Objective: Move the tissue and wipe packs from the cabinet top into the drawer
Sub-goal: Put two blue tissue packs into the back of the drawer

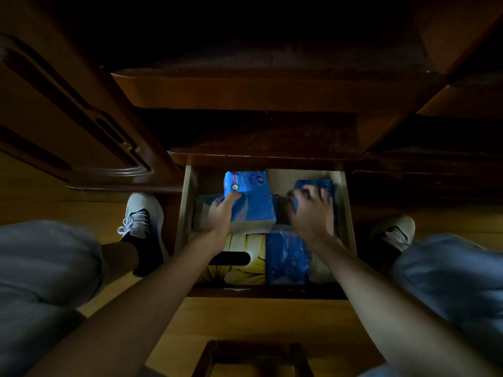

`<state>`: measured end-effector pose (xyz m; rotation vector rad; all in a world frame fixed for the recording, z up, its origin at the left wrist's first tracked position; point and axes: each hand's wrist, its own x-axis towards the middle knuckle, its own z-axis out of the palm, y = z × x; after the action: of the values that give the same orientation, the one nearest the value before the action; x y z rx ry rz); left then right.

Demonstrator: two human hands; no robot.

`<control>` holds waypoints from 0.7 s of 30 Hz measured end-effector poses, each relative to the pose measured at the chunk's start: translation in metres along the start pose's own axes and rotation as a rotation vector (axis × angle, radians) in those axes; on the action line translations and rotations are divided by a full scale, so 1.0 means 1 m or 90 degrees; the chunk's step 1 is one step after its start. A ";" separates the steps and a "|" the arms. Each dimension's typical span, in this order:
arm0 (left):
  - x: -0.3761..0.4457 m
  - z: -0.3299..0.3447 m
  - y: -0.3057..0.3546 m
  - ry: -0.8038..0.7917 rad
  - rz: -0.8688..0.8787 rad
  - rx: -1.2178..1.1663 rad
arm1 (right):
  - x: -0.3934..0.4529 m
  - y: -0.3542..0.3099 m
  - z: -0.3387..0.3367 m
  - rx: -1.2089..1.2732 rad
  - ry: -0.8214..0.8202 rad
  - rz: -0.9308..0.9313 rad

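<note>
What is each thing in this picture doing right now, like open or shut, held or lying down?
Light wooden drawer: pulled open.
Big blue plastic tissue pack: gripped by the left hand, over the drawer.
Small blue pack at the back right: under the right hand.
Yellow cardboard tissue box: lying in the drawer, slot up.
Blue crinkly plastic pack: lying beside the box.

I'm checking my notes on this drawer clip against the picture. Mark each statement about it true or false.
1. The drawer is open. True.
2. The left hand holds a blue tissue pack. True.
3. The right hand rests on the floor. False: it reaches into the drawer onto a blue pack.
4. The yellow box lies at the drawer's front. True.
5. The person is barefoot. False: both feet wear shoes.
</note>
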<state>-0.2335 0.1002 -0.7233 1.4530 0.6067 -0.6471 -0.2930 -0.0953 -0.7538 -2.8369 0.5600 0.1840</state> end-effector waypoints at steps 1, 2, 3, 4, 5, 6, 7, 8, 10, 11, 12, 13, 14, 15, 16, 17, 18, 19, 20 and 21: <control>0.002 0.004 -0.002 0.007 0.002 0.014 | 0.000 -0.008 -0.007 0.199 -0.049 0.065; 0.005 0.008 -0.003 0.016 0.002 0.039 | -0.002 -0.017 -0.016 0.409 -0.148 0.155; 0.006 0.012 -0.005 0.027 0.002 0.068 | -0.003 -0.026 -0.021 0.556 -0.265 0.226; 0.007 0.015 -0.005 0.037 0.006 0.095 | -0.003 -0.033 -0.026 0.623 -0.363 0.240; 0.007 0.018 -0.005 0.050 0.016 0.119 | -0.005 -0.037 -0.028 0.646 -0.418 0.219; 0.008 0.019 -0.005 0.059 0.034 0.145 | -0.006 -0.037 -0.027 0.657 -0.439 0.199; 0.009 0.019 -0.005 0.057 0.053 0.173 | -0.006 -0.035 -0.023 0.687 -0.435 0.204; 0.010 0.018 -0.005 0.037 0.076 0.205 | -0.005 -0.031 -0.019 0.727 -0.411 0.235; 0.012 0.015 -0.003 -0.027 0.140 0.307 | -0.001 -0.021 -0.010 0.779 -0.333 0.324; 0.012 0.014 -0.001 -0.040 0.169 0.355 | 0.002 -0.015 -0.007 0.792 -0.309 0.370; 0.013 0.012 0.001 -0.036 0.190 0.380 | 0.005 -0.010 -0.004 0.808 -0.297 0.404; 0.013 0.009 0.003 -0.027 0.197 0.379 | 0.008 -0.005 -0.001 0.820 -0.286 0.429; 0.013 0.006 0.005 -0.019 0.195 0.366 | 0.012 -0.001 0.001 0.819 -0.270 0.446; 0.014 0.003 0.005 -0.012 0.193 0.355 | 0.017 0.001 0.001 0.808 -0.257 0.453; 0.014 -0.002 0.006 -0.005 0.200 0.356 | 0.022 0.001 0.001 0.794 -0.249 0.447; 0.015 -0.008 0.006 0.007 0.223 0.388 | 0.027 -0.002 0.000 0.780 -0.244 0.436; 0.015 -0.016 0.005 0.036 0.264 0.451 | 0.033 -0.006 0.000 0.775 -0.236 0.419; 0.015 -0.026 0.005 0.082 0.319 0.528 | 0.040 -0.012 0.002 0.773 -0.227 0.391; 0.015 -0.037 0.005 0.129 0.382 0.596 | 0.047 -0.020 0.005 0.767 -0.217 0.353; 0.014 -0.048 0.005 0.167 0.433 0.642 | 0.054 -0.029 0.010 0.756 -0.206 0.315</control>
<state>-0.2191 0.1481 -0.7317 2.5428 -0.1091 -0.1874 -0.2331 -0.0856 -0.7659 -1.4680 0.8893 0.2679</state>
